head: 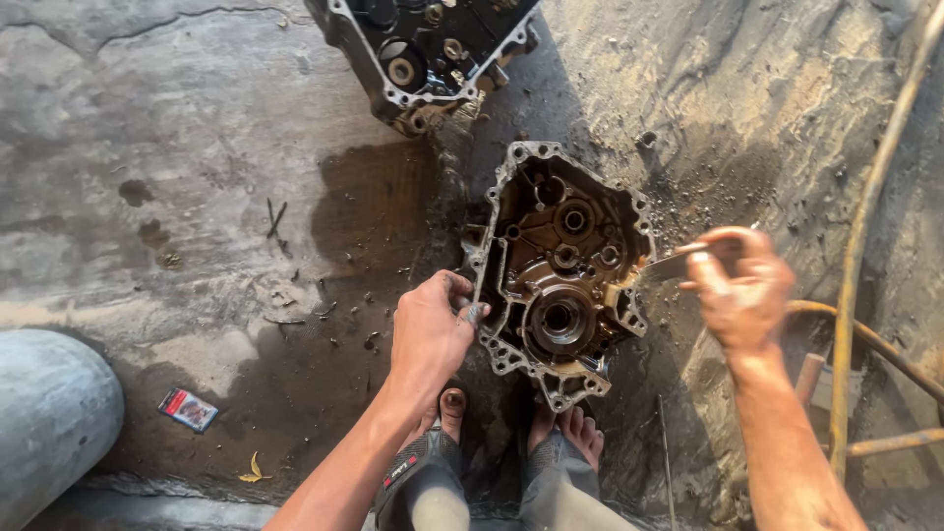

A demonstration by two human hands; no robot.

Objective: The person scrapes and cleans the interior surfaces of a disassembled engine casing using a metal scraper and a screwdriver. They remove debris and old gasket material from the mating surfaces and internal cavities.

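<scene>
An oily metal engine crankcase half (560, 270) lies open-side up on the concrete floor, just ahead of my sandalled feet (511, 418). My left hand (433, 329) grips its left rim, thumb on the gasket edge. My right hand (739, 285) is closed on a flat metal scraper blade (669, 265), whose tip touches the case's right rim. Bearings and round bores show inside the case.
A second, darker engine case half (423, 49) lies at the top. A yellowish hose (865, 226) runs down the right side beside rusty metal bars (885, 442). A small red packet (187, 408) lies at lower left near a grey rounded object (49, 423). Oil stains darken the floor.
</scene>
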